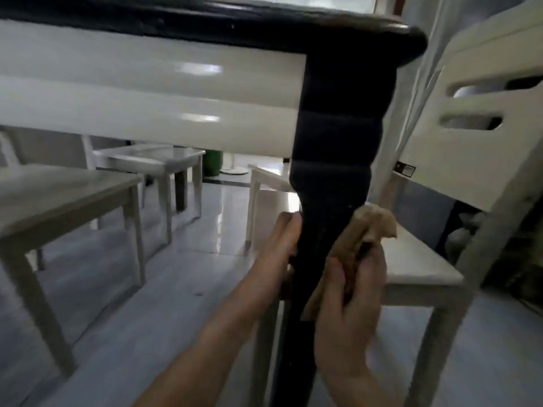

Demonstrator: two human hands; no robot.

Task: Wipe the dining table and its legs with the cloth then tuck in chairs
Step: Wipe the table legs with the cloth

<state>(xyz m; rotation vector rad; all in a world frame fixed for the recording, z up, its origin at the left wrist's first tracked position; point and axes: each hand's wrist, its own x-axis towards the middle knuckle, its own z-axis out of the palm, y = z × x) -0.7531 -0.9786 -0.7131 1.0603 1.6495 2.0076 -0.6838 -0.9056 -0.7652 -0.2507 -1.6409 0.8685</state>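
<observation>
The right hand grips the cloth against the dark leg, on its 3 o'clock side. The left hand holds the leg at 9 o'clock. A chair stands just beyond the cloth.

In the lower centre of the frame, your right hand grips the beige cloth against the right side of the dark table leg. Your left hand holds this leg from its left side. A white chair stands just beside, at right.
</observation>
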